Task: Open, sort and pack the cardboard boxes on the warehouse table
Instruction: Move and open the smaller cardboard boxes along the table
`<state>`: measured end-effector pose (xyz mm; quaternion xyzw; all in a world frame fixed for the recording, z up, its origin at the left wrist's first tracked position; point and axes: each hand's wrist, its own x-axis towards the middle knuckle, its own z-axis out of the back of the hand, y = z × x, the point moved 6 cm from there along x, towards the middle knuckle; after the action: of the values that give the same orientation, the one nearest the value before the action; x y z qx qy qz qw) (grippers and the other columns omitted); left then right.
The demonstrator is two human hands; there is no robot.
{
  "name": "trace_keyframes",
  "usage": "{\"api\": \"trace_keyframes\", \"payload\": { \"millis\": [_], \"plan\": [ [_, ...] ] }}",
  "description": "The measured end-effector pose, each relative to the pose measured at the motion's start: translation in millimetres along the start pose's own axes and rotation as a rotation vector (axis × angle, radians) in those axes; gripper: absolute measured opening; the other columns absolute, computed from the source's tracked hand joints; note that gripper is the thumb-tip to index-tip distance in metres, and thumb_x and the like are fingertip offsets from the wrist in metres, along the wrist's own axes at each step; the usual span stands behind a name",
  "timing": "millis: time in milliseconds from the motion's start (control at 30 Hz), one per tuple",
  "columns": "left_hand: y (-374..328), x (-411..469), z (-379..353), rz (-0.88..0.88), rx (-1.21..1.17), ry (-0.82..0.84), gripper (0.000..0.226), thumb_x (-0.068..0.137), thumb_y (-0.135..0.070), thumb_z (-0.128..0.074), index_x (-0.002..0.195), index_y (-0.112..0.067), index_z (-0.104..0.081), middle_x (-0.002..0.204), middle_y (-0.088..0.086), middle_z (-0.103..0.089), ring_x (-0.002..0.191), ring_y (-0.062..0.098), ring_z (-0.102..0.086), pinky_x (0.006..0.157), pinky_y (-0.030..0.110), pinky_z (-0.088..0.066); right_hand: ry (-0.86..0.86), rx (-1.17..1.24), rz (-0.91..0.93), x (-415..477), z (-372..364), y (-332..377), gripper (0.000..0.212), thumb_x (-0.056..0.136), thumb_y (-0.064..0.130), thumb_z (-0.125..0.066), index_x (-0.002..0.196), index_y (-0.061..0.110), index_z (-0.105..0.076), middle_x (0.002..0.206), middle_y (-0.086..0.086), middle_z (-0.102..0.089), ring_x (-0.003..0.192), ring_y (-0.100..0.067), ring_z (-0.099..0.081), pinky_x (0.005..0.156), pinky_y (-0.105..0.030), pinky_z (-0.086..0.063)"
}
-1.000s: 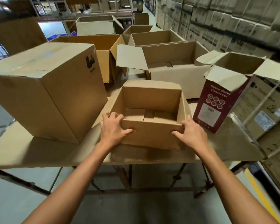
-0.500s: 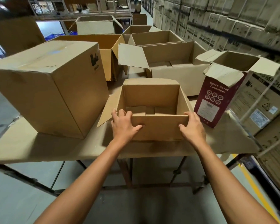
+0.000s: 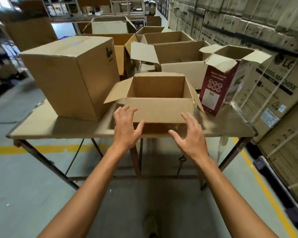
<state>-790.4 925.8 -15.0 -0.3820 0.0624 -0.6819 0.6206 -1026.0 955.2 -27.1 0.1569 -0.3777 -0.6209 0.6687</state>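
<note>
The small open box of plain brown corrugated cardboard stands at the near edge of the bench, with its matte flaps spread outward. The left hand and the right hand hover before its front wall, fingers apart, holding nothing.

floor grey concrete; yellow line; stacked cartons right; shelving at back

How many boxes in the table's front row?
3: large closed brown cardboard box at left, small open brown cardboard box in the centre, open maroon printed box at right. Others may be hidden behind them.
</note>
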Motion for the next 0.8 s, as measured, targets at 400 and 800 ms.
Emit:
{"api": "trace_keyframes", "payload": {
  "millis": [400, 800],
  "plan": [
    [54, -239, 52, 0.250, 0.035, 0.007, 0.053, 0.091, -0.032, -0.068, 0.139, -0.016, -0.053, 0.147, 0.011, -0.043, 0.138, 0.028, -0.033, 0.109, 0.029, -0.026, 0.267, 0.073, 0.087, -177, -80, 39, 0.074, 0.088, 0.049, -0.068, 0.151, 0.021, -0.040, 0.158, -0.004, -0.036, 0.145, -0.021, -0.034, 0.115, -0.039, -0.033],
    [181, -296, 83, 0.430, 0.011, 0.088, 0.060, 0.095, -0.029, -0.063, 0.148, -0.011, -0.041, 0.157, 0.014, -0.032, 0.148, 0.030, -0.025, 0.119, 0.049, -0.028, 0.459, 0.013, 0.053, -216, -215, 72, 0.073, 0.090, 0.045, -0.068, 0.152, 0.020, -0.038, 0.158, -0.002, -0.037, 0.141, -0.022, -0.039, 0.112, -0.034, -0.034]
  ]
}}
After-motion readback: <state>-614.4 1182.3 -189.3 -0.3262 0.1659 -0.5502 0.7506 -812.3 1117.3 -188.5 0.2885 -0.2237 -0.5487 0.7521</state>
